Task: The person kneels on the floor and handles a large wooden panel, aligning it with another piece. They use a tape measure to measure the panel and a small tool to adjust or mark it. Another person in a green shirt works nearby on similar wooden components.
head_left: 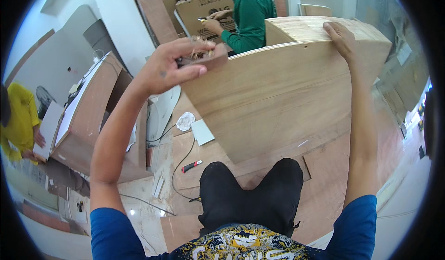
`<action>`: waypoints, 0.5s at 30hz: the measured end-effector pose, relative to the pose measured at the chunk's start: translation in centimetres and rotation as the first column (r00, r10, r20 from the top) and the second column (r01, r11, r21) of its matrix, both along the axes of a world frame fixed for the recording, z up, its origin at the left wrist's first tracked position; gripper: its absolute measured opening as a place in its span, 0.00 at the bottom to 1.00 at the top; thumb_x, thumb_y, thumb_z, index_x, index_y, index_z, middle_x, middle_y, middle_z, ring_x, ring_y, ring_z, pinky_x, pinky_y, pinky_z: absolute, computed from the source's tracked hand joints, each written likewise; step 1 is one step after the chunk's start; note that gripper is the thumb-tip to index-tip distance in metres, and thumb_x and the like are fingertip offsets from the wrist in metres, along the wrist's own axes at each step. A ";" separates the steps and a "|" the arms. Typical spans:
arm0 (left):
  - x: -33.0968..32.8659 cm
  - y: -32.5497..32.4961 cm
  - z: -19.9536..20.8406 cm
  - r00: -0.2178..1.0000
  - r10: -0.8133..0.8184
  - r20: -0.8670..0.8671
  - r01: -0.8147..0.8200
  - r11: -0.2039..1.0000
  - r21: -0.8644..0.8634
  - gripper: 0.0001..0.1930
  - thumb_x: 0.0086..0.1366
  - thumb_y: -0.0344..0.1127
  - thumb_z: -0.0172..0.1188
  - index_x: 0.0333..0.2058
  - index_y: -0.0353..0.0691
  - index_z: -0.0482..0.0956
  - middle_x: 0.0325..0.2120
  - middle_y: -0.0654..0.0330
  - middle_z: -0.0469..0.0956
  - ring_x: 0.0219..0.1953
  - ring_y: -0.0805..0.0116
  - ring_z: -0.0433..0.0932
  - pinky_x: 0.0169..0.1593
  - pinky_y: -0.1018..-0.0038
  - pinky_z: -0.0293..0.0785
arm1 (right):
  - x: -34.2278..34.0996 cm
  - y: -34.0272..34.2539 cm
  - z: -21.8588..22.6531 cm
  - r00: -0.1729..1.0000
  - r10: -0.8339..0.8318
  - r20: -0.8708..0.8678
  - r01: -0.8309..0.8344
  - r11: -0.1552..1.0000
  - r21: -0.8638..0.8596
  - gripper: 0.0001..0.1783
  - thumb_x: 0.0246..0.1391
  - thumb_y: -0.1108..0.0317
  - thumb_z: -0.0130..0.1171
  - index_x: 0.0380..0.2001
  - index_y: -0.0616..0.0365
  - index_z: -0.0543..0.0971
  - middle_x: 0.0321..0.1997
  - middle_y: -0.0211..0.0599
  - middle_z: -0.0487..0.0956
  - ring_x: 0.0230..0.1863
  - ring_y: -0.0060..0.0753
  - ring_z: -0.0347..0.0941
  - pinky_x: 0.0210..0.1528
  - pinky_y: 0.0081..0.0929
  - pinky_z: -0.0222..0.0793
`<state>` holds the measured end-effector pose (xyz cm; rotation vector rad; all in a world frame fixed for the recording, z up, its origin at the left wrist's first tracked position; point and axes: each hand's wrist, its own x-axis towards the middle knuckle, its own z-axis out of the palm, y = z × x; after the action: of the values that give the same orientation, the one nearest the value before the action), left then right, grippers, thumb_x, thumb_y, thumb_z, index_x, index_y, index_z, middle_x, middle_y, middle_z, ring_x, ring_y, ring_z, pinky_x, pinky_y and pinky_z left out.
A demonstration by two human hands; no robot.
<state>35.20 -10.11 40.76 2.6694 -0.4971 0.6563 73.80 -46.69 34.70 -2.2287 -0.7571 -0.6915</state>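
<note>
My left hand [169, 65] is raised at the left end of a large plywood box [278, 81], closed around a wooden hand plane [215, 60]. Curled wood shavings [199, 51] stick out of the plane's top. The plane is at the corner of the box's upper edge; I cannot tell whether it touches the wood. Farther right, my right hand [342, 37] grips the box's upper edge, its fingers over the pale curved top strip [308, 27]. Some of those fingers are hidden behind the hand.
A red and black utility knife [192, 166], a cable [174, 179], a white tile-like piece [202, 131] and crumpled white paper [185, 121] lie left of my knees. A person in green [252, 14] stands beyond the box. Another in yellow [21, 116] works beside a wooden cabinet [88, 102].
</note>
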 end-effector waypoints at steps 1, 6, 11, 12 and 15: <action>0.1 0.0 -0.1 0.999 0.038 -0.038 -0.036 0.998 0.055 0.28 0.61 0.44 0.71 0.58 0.41 0.81 0.46 0.54 0.80 0.46 0.64 0.77 0.52 0.69 0.73 | -0.6 -0.3 0.1 0.999 0.011 -0.034 -0.013 0.999 -0.051 0.35 0.66 0.36 0.45 0.58 0.53 0.81 0.64 0.43 0.79 0.66 0.48 0.71 0.69 0.39 0.62; 0.1 -1.2 0.4 0.992 0.064 -0.108 -0.059 0.997 0.050 0.29 0.58 0.42 0.72 0.57 0.36 0.82 0.38 0.56 0.76 0.40 0.64 0.73 0.46 0.72 0.67 | 1.9 -2.5 1.0 0.982 -0.128 -0.139 0.108 0.984 -0.141 0.35 0.65 0.37 0.44 0.62 0.48 0.79 0.65 0.44 0.78 0.68 0.49 0.70 0.72 0.39 0.58; 0.4 -2.0 0.7 0.978 0.123 -0.170 -0.129 0.991 -0.028 0.27 0.58 0.40 0.71 0.55 0.33 0.83 0.42 0.54 0.80 0.45 0.63 0.77 0.51 0.71 0.71 | 5.2 -3.8 -1.8 0.998 -0.041 0.053 0.040 0.999 0.034 0.30 0.62 0.45 0.44 0.60 0.42 0.82 0.59 0.46 0.82 0.62 0.53 0.75 0.70 0.43 0.61; 0.5 -2.1 0.7 0.981 0.099 -0.164 -0.107 0.993 -0.044 0.28 0.57 0.39 0.71 0.55 0.31 0.82 0.44 0.52 0.80 0.48 0.63 0.78 0.53 0.71 0.71 | 5.3 -3.3 -2.1 0.994 -0.049 0.095 0.043 0.997 0.067 0.29 0.61 0.47 0.44 0.59 0.41 0.83 0.58 0.46 0.82 0.61 0.53 0.75 0.69 0.44 0.62; 2.0 -3.4 0.6 0.984 0.105 -0.143 -0.108 0.994 -0.013 0.28 0.58 0.39 0.71 0.55 0.31 0.82 0.46 0.52 0.80 0.50 0.64 0.77 0.55 0.72 0.70 | 5.2 -2.5 -2.8 0.988 -0.064 0.141 0.046 0.990 0.130 0.28 0.62 0.49 0.43 0.59 0.40 0.83 0.57 0.45 0.83 0.59 0.54 0.77 0.66 0.44 0.65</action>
<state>37.16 -13.49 41.41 2.7134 -0.3093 0.4928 79.00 -49.16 31.94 -2.1081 -0.7037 -0.9110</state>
